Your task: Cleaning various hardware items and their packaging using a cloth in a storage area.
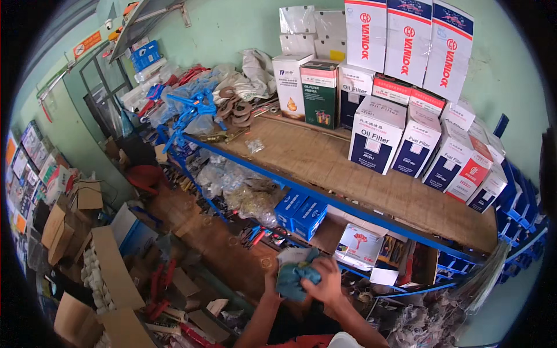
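Low in the middle of the view, my left hand (270, 280) grips the left side of a small box (292, 255) with a whitish face. A teal cloth (292, 278) covers most of that box, so its print is hidden. My right hand (327, 278) has the cloth bunched under its fingers and presses it against the box. Both hands are in front of the shelf's lower level, below the blue edge. On the wooden shelf top (300, 150) beyond them stand cartons marked as filters, among them an oil filter box (376, 135) and a fuel filter box (416, 141).
Blue boxes (300, 213) and a white carton (359, 245) sit on the lower shelf. Iron hooks (235, 106) and blue straps (187, 111) lie at the shelf's far left. Opened cardboard boxes (115, 269) crowd the left side, beside a brown tiled floor strip (204, 230).
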The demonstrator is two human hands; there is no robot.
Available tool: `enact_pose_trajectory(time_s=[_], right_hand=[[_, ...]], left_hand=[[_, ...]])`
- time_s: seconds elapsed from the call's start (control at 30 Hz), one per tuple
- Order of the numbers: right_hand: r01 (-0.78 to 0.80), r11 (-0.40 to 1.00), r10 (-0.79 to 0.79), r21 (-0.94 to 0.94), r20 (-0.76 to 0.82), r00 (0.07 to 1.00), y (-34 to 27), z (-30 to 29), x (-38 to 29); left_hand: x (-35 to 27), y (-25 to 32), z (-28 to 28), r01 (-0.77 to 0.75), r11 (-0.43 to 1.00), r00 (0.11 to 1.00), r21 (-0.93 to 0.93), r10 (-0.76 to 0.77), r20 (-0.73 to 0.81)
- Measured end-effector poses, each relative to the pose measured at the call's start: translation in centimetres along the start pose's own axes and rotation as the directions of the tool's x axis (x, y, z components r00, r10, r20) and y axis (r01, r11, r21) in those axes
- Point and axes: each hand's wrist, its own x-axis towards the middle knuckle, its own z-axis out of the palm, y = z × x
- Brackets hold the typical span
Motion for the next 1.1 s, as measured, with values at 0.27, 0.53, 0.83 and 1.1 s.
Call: enact_pose_trajectory(time_s=[0.27,0.53,0.83,1.1], right_hand=[[0.122,0.981,-0.099,0.150,-0.148,0.984,0.6,1.6,0.8],[0.154,0.961,-0.132,0.229,-0.109,0.985,-2.4,0.1,-2.9],[-0.088,0.941,0.166,0.325,-0.218,0.962,1.3,1.9,0.4],[0.067,0.951,-0.045,0.302,-0.079,0.996,-2.4,1.2,0.4]], left_hand=[[-0.6,0.1,0.4,0.104,0.994,0.992,-0.034,-0.101,0.081],[-1.3,2.7,2.3,0.080,0.996,0.997,0.035,-0.081,0.010],[-0.8,3.1,1.7,0.190,0.956,0.978,0.224,-0.164,-0.130],[3.5,4.6,2.7,0.201,0.961,0.979,0.191,-0.203,-0.009]])
